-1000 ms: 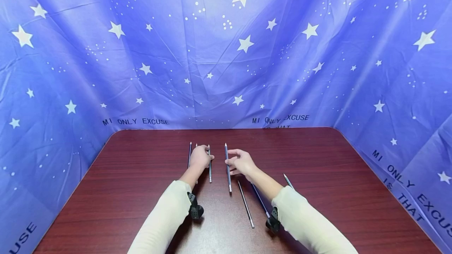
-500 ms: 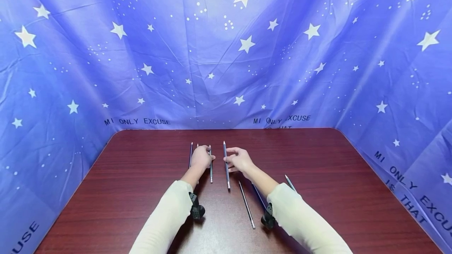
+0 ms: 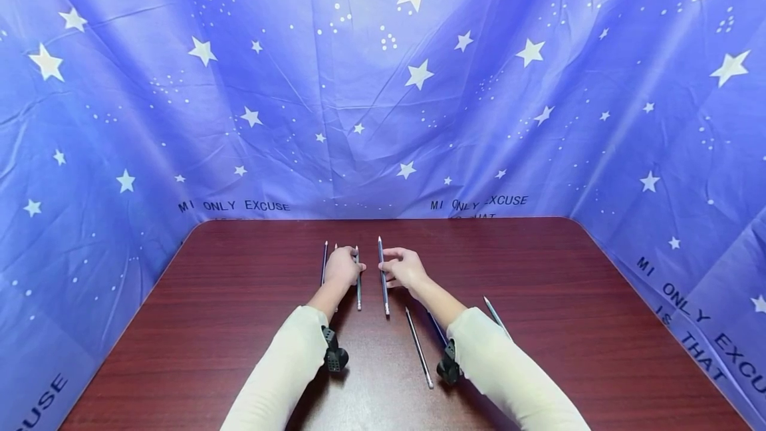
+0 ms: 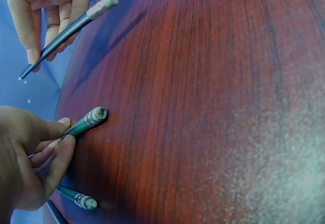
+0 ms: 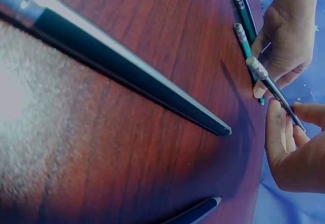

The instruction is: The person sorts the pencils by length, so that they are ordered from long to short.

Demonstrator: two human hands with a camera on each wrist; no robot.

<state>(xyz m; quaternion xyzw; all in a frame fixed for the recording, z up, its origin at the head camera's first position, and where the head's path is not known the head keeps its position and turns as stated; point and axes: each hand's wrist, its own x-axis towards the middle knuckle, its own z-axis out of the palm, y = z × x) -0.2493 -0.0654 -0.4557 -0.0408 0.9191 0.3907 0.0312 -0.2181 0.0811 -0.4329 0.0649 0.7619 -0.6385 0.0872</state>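
Observation:
In the head view my left hand (image 3: 342,267) pinches a green pencil (image 3: 358,294), which lies lengthwise on the table with its eraser toward me. Another green pencil (image 4: 76,197) lies just left of it, mostly hidden under that hand in the head view. Farther left is a dark pencil (image 3: 324,263). My right hand (image 3: 403,268) holds a dark blue pencil (image 3: 384,291) between thumb and fingers, its tip pointing away. This pencil is raised off the table, with its shadow below in the left wrist view. A gap separates the two held pencils.
A black pencil (image 3: 419,350) lies slanted nearer me on the brown table (image 3: 197,324). Beside it, a blue pencil (image 3: 437,328) is partly under my right forearm. Another pencil (image 3: 496,314) lies farther right, partly behind the sleeve. A blue starry curtain (image 3: 359,85) surrounds the table.
My right hand has moved slightly left and away from me with the dark blue pencil, toward the left hand. The left hand has stayed almost still on the green pencil.

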